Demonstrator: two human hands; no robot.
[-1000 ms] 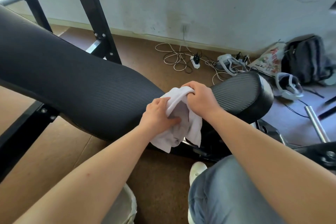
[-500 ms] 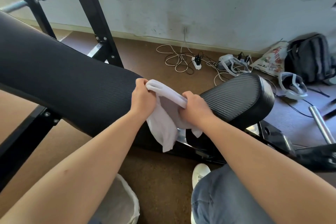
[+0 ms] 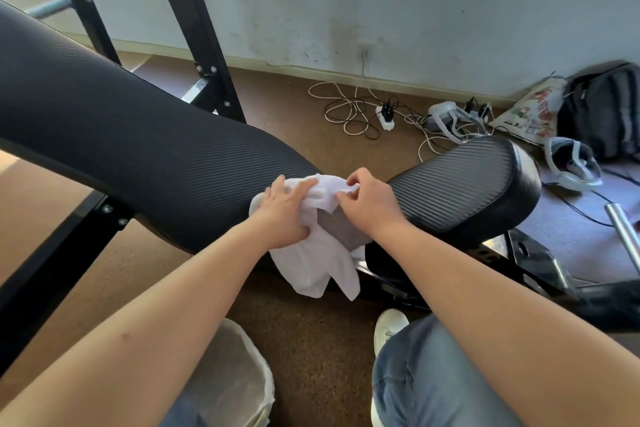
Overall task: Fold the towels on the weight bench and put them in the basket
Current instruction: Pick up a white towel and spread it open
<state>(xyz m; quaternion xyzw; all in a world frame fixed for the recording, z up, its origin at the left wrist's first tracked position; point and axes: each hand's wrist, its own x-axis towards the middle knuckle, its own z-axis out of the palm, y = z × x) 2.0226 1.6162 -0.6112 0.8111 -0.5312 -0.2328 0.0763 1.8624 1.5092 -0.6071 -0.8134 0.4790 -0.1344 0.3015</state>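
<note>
A white towel (image 3: pixel 311 263) lies bunched at the dip between the black backrest pad (image 3: pixel 121 135) and the seat pad (image 3: pixel 464 184) of the weight bench, its lower part hanging off the near edge. My left hand (image 3: pixel 285 210) lies on the towel's left part with the thumb curled under a fold. My right hand (image 3: pixel 369 204) pinches the towel's top edge between thumb and fingertips. The basket (image 3: pixel 239 378), lined with white fabric, stands on the floor below my left forearm, only partly in view.
The black bench frame uprights (image 3: pixel 194 28) rise behind the backrest. Cables and a power strip (image 3: pixel 384 114) lie on the brown floor by the wall, with headsets (image 3: pixel 571 163), a printed bag and a dark backpack (image 3: pixel 602 107) at right. My shoe (image 3: pixel 389 326) and knee are lower right.
Both hands have come back together over the towel after holding its top edge stretched out. The towel now lies bunched on the bench.
</note>
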